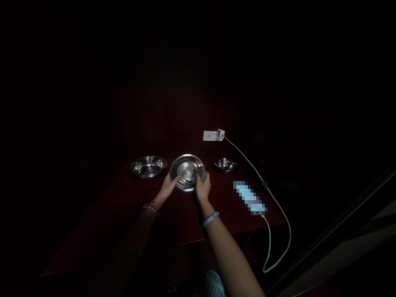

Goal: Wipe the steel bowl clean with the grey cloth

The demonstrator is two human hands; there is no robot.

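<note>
A shiny round metal bowl (186, 169) is tilted towards me above the dark red table. My left hand (167, 187) grips its lower left rim, the thumb lying over the inside edge. In my right hand (203, 187) is a bunched grey cloth (201, 175), pressed against the bowl's inner right side. The fingers behind the bowl are hidden. To the left stands a larger metal bowl (149, 167) with a dark reddish patch inside. A smaller metal bowl (225, 165) stands on the right.
The dark red table (182, 218) has its front edge near me. A phone (250, 198), blurred out, lies at the right. Its white cable (290, 231) loops past the table edge up to a charger (220, 134) in a wall socket (210, 135). Surroundings are very dark.
</note>
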